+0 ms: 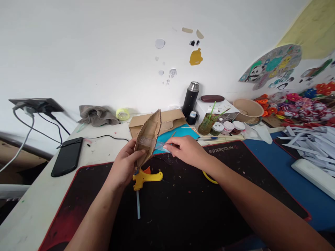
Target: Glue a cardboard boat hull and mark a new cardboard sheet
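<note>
From the left, the left forearm reaches in from the near edge, and the left hand (125,165) has its palm turned right, its thumb laid inside the near part of a cardboard boat shape (151,132) and its other fingers behind the left wall, so the wall is pinched between them. Just below that hand, a yellow glue gun (143,177) lies on the black desk mat (167,216), a pale glue stick (138,207) pointing near. The boat shape is held up over the mat's far edge, tilted with its hollow facing the viewer; it is brown, long and narrow, pointed at the far end, with bent walls and a rough, darker corrugated rim. A clear ruler-like strip (159,145) shows across its hollow and sticks out past the right wall. The right hand (187,150), back upward and wrist slanting in from the near right, pinches the strip's right end between thumb and index finger; how the remaining fingers are curled is hidden.
</note>
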The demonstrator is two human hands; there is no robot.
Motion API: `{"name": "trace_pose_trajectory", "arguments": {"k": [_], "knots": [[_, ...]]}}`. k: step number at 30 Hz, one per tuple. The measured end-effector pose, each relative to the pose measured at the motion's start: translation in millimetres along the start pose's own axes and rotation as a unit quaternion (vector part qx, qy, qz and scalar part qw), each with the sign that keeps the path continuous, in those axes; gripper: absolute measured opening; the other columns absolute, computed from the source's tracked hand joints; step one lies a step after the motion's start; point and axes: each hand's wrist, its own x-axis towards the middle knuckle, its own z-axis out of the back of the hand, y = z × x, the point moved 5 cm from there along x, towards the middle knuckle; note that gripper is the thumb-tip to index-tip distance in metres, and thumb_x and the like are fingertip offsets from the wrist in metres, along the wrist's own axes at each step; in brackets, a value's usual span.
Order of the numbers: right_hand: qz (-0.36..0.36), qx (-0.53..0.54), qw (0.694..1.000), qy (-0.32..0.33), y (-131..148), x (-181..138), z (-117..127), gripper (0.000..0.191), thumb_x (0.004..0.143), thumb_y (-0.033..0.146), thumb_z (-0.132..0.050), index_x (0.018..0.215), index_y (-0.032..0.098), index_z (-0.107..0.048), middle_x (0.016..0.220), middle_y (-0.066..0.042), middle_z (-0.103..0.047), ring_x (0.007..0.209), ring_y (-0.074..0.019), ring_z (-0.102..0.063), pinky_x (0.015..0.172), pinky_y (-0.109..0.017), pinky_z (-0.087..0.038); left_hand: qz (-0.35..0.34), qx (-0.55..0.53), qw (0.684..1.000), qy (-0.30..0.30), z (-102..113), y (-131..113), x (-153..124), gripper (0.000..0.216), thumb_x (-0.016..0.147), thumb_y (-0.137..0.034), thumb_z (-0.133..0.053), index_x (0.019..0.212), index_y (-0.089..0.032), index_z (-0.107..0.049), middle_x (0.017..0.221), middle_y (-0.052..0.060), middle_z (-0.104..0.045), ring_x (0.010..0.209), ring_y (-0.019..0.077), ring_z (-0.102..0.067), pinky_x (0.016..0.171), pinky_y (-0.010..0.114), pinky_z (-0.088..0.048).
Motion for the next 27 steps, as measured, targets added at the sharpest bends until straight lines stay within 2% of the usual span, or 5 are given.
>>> {"name": "trace_pose_trajectory", "arguments": {"k": [11,27], "knots": [[-0.001,0.000,1.000,-0.004,-2.6,-0.1,-1.4,0.020,0.109,0.034,-0.069,0.103,0.022,-0.084,0.076,-0.001,-0.076,0.068,-0.0158,-0.063,0.065,-0.031,-0.032,0.004,0.006,1.000,0.001,-0.6,-0.6,0.1,0.054,0.061,-0.027,-0.095,0.112,-0.022,-0.078,0.105,0.005,-0.084,0.088,0.0208,-0.075,0.079,0.029,-0.060],[0.006,0.009,1.000,-0.010,-3.9,-0.5,-2.6,0.021,0.109,0.034,-0.068,0.101,0.022,-0.084,0.077,-0.001,-0.076,0.068,-0.0158,-0.061,0.066,-0.030,-0.032,0.005,0.009,1.000,0.001,-1.9,-1.7,-1.1,0.050,0.063,-0.029,-0.095,0.110,-0.022,-0.078,0.103,0.004,-0.083,0.087,0.0215,-0.074,0.081,0.032,-0.061]]}}
